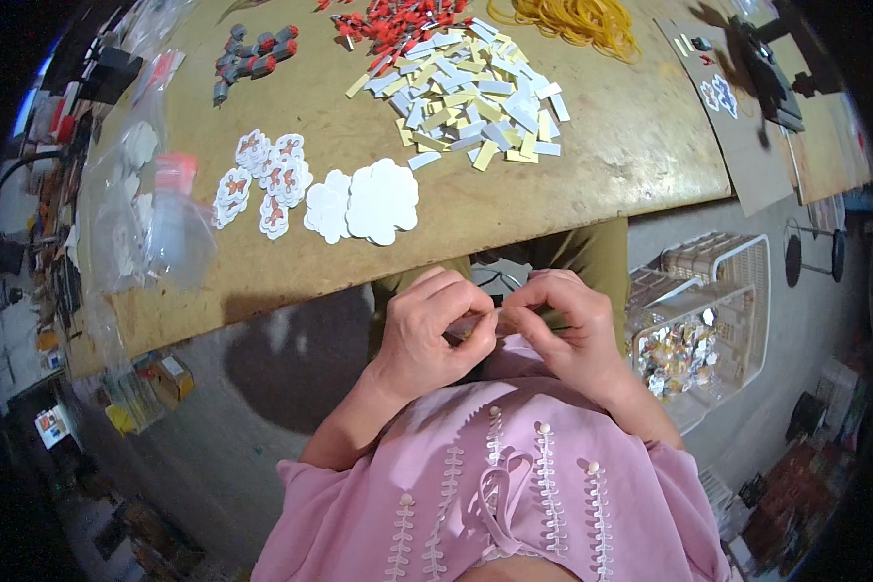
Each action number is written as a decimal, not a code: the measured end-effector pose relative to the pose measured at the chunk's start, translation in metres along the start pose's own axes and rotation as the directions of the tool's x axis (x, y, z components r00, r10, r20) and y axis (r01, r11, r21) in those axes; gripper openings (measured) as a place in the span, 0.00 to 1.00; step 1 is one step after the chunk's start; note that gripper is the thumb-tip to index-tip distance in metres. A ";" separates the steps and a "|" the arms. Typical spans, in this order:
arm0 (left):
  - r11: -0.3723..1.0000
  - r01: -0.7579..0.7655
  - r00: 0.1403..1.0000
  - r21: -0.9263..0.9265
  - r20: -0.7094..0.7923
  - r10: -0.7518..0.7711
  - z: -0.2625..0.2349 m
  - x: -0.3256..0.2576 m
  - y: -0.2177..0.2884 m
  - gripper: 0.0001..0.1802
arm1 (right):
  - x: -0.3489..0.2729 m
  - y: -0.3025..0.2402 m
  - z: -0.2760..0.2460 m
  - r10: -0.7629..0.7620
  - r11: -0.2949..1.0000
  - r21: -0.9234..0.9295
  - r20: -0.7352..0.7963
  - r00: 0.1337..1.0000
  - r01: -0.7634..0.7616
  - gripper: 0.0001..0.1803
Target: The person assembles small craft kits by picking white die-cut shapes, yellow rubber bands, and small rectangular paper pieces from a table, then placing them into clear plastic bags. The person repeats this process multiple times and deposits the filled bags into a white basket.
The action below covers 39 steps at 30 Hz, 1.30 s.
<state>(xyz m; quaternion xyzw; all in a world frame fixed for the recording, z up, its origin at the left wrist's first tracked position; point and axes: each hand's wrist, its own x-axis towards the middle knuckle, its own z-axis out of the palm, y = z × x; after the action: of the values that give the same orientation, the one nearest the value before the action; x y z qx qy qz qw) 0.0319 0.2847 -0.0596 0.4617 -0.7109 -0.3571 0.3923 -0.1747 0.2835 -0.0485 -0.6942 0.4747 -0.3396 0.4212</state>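
Okay, left hand [435,325] and right hand [574,325] both pinching tiny pale piece [501,315] between them, neither sitting nearer; piece staying just off desk [601,145] edge, long axis hiding, can't tell direction.

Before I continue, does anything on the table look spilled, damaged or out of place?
Nothing clearly stands out. At most, one pale strip lies at the near edge of the strip heap, close to the white cutouts; the heap is loose, so this hardly looks odd.
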 end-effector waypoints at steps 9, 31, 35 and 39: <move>0.991 0.039 0.999 -0.132 -0.014 -0.041 -0.017 -0.019 0.003 0.06 | -0.011 0.026 -0.004 0.266 0.732 0.638 0.056 0.962 -0.239 0.05; 0.553 0.414 0.823 0.722 -0.557 0.110 -0.207 -0.062 -0.123 0.11 | -0.004 0.074 0.007 0.140 -0.592 0.724 0.525 0.839 -0.354 0.22; 0.744 0.482 0.674 0.462 -0.739 0.021 -0.221 -0.084 -0.142 0.13 | -0.001 0.079 0.010 0.042 -0.633 0.669 0.532 0.846 -0.390 0.29; 0.976 0.214 0.447 -0.047 -0.884 -0.140 -0.226 -0.084 -0.147 0.16 | -0.002 0.083 0.008 0.025 -0.731 0.583 0.543 0.840 -0.355 0.31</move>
<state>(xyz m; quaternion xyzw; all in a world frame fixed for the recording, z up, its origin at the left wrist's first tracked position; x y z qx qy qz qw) 0.3099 0.2841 -0.1079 0.6644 -0.3663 -0.0810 0.6464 -0.1995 0.2716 -0.1267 0.2244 0.0127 -0.3664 0.9029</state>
